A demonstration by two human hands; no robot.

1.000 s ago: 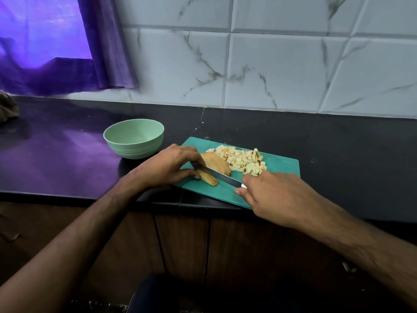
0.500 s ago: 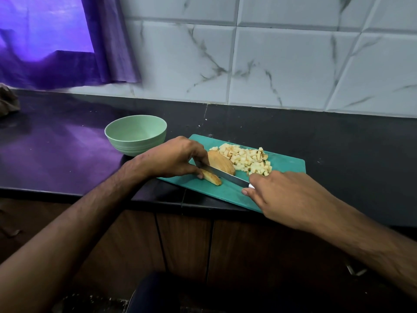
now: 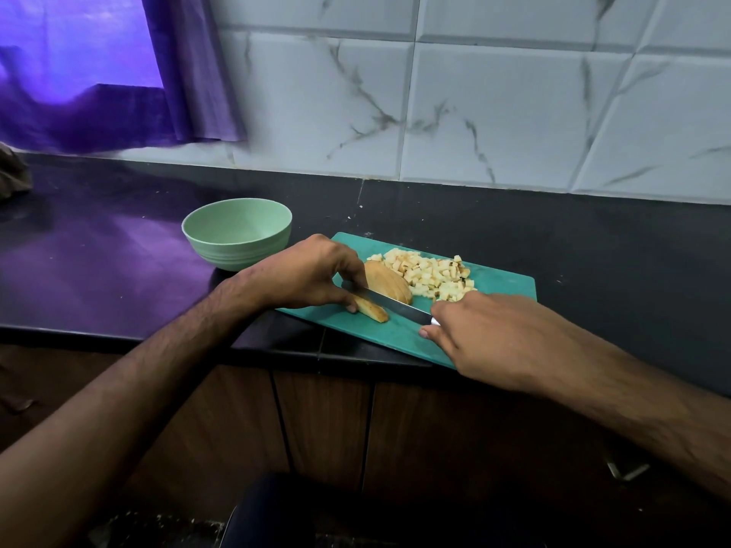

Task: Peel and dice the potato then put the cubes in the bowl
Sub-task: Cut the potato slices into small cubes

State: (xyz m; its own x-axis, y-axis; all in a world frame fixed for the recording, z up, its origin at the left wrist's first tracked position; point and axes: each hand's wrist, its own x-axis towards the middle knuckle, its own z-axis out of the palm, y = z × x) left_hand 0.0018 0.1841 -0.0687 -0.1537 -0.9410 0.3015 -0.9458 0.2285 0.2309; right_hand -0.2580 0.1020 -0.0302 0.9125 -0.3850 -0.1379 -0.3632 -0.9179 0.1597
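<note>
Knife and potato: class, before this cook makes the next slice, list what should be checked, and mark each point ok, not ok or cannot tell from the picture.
1. Right hand grips the knife: ok.
2. Left hand steadies the potato: ok.
3. Left fingertips clear of the blade: not ok; the thumb lies right beside it.
4. Cut slice lies flat on the board: ok.
5. Cubes piled clear of the blade: ok.
6. Bowl ready beside the board: ok.
7. Board's grip on the counter: cannot tell.
</note>
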